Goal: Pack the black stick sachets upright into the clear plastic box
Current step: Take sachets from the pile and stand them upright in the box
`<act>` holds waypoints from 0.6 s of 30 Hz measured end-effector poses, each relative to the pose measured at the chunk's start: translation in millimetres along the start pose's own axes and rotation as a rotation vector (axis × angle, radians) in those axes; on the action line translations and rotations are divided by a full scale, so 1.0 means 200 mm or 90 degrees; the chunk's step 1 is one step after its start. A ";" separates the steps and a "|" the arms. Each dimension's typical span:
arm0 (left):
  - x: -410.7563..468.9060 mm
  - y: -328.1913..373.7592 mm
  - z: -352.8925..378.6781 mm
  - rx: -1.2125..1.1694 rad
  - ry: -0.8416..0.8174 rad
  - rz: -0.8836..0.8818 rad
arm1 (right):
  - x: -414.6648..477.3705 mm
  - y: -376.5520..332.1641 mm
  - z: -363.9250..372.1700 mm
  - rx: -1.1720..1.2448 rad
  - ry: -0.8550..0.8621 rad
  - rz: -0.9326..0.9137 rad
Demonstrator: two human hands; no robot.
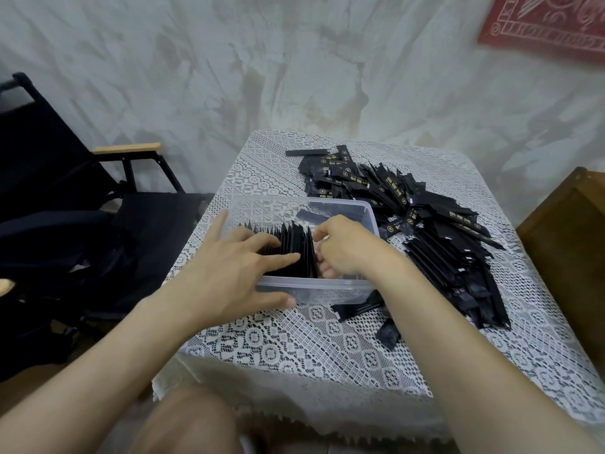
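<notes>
- Packed sachets point(288, 247): a row of black stick sachets stands on end in the left and middle part of the clear plastic box point(314, 290), just left of frame centre. The sticks lean lightly on one another; an unsupported row would probably topple, hence the two hands.
- Left grip point(226, 273): a bare hand, fingers spread and straight, lying across the tops and left flank of the row. The thumb rests outside the box's near wall, apparently to steady both box and row.
- Right grip point(343, 247): a bare hand, fingers curled down inside the box round the right end of the row, seemingly closing it up against the left grip. Whether it pinches one single sachet cannot be told.
- Flat sachets point(337, 211): a few dark sticks lie on the box floor behind the row, not yet upright.
- Loose pile point(435, 237): a large heap of unpacked sachets just right of the box, near the right grip; by its size, much packing appears to remain.
- Stray sachets point(357, 309): a few lie against the box's near right corner.
- Tabletop point(294, 348): covered with white lace cloth; it carries box and pile.
- Surroundings: a dark folding chair point(65, 191) at left, a wooden cabinet point(569, 244) at the right edge.
</notes>
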State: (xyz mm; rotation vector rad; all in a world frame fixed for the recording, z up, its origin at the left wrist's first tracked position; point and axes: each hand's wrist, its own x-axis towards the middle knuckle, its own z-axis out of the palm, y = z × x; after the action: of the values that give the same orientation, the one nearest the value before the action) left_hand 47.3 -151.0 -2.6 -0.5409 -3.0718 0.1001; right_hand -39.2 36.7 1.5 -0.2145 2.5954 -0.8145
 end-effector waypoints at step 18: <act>0.08 0.02 -0.07 -0.005 -0.086 0.020 | -0.04 -0.01 -0.02 -0.078 0.001 -0.014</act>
State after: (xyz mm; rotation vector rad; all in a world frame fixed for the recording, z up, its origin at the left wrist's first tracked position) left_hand 33.7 -141.6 11.1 -0.6076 -3.1969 0.1303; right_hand -33.1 38.4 8.1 -0.2782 2.6517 -0.6647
